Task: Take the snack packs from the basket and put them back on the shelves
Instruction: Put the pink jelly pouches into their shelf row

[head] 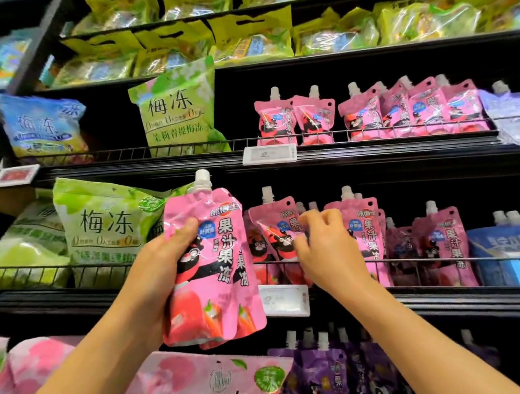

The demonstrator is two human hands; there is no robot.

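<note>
Black wire-fronted shop shelves [378, 146], left hand [161, 264] gripping pink pouches [211, 263], right hand [326, 247] pinching a shelved pouch [278, 227] beside them

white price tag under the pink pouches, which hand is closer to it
Right. The right hand reaches just above the price tag; the left hand holds a pink pouch further left.

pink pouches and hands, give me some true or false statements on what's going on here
1. The left hand holds pink pouches. True.
2. The right hand is empty and away from the shelf. False: its fingers touch a pink pouch on the shelf.
3. The held pouches have white caps on top. True.
4. The top shelves hold purple pouches. False: yellow-green bags sit there; purple pouches are at the bottom.
</note>
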